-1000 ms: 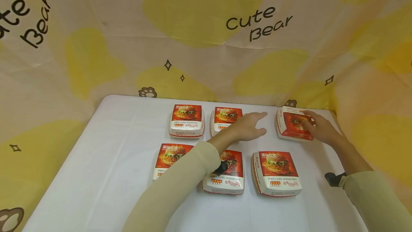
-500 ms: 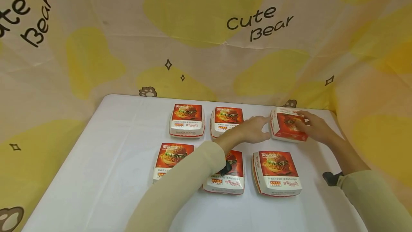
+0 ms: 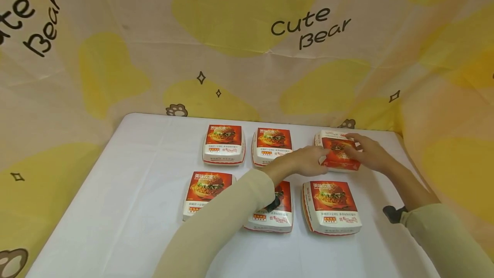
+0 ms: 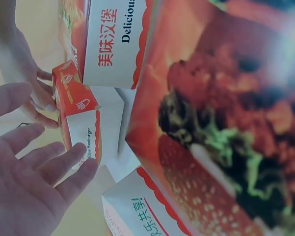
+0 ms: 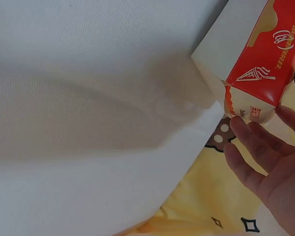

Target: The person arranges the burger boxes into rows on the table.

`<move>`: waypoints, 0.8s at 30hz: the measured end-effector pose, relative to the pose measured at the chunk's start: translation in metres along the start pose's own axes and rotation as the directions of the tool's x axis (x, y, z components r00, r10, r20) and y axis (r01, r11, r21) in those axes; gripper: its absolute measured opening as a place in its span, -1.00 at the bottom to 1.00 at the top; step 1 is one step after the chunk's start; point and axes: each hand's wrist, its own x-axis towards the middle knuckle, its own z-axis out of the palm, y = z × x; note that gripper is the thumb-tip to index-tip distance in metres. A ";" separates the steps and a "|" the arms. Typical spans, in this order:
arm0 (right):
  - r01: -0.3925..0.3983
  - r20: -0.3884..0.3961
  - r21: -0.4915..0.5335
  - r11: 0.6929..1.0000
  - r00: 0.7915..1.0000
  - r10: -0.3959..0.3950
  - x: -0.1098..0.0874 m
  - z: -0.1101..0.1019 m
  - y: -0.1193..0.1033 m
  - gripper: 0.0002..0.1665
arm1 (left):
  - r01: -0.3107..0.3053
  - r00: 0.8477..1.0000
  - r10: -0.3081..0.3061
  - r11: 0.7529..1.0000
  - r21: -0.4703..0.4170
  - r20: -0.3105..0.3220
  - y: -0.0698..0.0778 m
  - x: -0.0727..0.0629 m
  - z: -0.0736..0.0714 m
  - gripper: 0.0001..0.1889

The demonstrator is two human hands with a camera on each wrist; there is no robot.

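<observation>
A red-and-white burger box lies at the back right of the table. My right hand grips its right side, with thumb and fingers spread along that end. In the right wrist view the fingertips meet the end of the box. Close by the left side of the same box is my left hand, fingers extended. Seen from the left wrist, the open palm holds nothing. The left forearm passes over a front box and partly hides it.
Two more burger boxes stand along the back, one at left and one in the middle. Others sit in front, at left and right. A patterned curtain rises behind the white table.
The right hand has shifted the back-right box leftward, toward the other boxes. The left hand has moved slightly right and nearer, up to that box's left side.
</observation>
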 end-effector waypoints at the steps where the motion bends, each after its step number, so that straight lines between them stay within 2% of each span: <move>1: 0.005 0.001 -0.003 1.000 1.000 -0.005 0.000 0.001 -0.001 -0.26 | 0.000 1.000 0.000 1.000 0.005 0.011 0.000 0.000 0.000 -0.33; 10: 0.046 0.000 -0.006 0.999 0.999 -0.046 0.001 0.006 -0.008 -0.29 | 0.004 0.997 -0.008 0.999 0.052 0.072 0.002 -0.003 0.002 -0.35; 19: 0.054 0.014 -0.025 0.998 0.998 -0.054 0.002 0.009 -0.015 -0.28 | 0.000 0.997 -0.005 0.998 0.056 0.078 -0.002 -0.004 0.002 -0.36; 24: 0.074 -0.012 -0.066 0.995 0.997 -0.075 0.004 0.009 -0.015 -0.32 | -0.004 0.998 0.000 0.998 0.061 0.058 -0.004 -0.004 0.000 -0.36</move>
